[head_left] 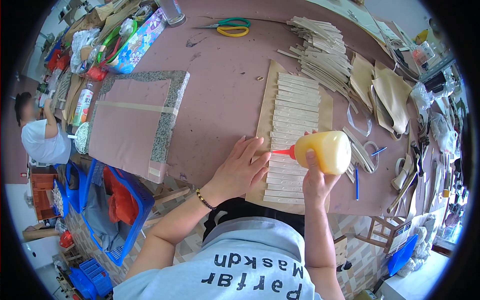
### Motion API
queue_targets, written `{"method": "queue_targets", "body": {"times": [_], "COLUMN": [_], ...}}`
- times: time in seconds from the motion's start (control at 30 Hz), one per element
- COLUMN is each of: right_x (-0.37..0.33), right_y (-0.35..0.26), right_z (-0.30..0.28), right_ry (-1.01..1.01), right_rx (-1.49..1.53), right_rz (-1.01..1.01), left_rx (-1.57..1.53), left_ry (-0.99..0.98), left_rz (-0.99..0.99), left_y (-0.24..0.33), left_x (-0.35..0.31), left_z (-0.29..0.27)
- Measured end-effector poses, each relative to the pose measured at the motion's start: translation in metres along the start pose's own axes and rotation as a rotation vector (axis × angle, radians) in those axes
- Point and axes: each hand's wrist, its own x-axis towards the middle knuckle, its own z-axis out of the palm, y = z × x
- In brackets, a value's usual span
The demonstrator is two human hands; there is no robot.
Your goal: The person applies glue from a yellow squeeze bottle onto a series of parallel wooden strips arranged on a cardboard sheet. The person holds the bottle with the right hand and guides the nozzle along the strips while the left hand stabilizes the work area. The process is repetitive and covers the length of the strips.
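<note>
My right hand (317, 181) grips a squeeze bottle (330, 151) of yellowish contents, tilted almost level. Its red nozzle (284, 152) points left, with the tip at the left ends of a column of pale flat strips (296, 111). These strips lie side by side on a tan sheet (325, 100), and small shiny spots show on several of them. My left hand (241, 167) rests with fingers spread at the left edge of the column, its fingertips close to the nozzle tip. It holds nothing that I can see.
Scissors (231, 27) with green and yellow handles lie at the far side. A heap of loose strips (322, 50) and tan pieces (392, 95) sit to the right, near a blue pen (357, 184). On the left is a stone slab (176, 95); beyond it, another person (45, 135).
</note>
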Motion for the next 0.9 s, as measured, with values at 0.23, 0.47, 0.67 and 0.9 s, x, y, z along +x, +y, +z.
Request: {"method": "queue_targets", "body": {"times": [0.23,0.47,0.67,0.9], "right_x": [0.000,-0.001,0.001,0.001], "right_y": [-0.005,-0.007,-0.007,-0.005], "right_z": [0.002,-0.014,-0.013,-0.015], "right_ry": [-0.006,-0.008,0.021,0.020], "right_rx": [-0.012,-0.032,-0.022,-0.051], "right_rz": [-0.002,-0.008,0.021,-0.004], "left_rx": [-0.002,-0.008,-0.010,-0.010], "left_ry": [0.011,0.008,0.015,0.012], "left_rz": [0.007,0.001,0.011,0.008], "left_y": [0.000,0.000,0.000,0.000], "left_x": [0.001,0.000,0.001,0.002], "left_z": [-0.001,0.000,-0.001,0.000]}}
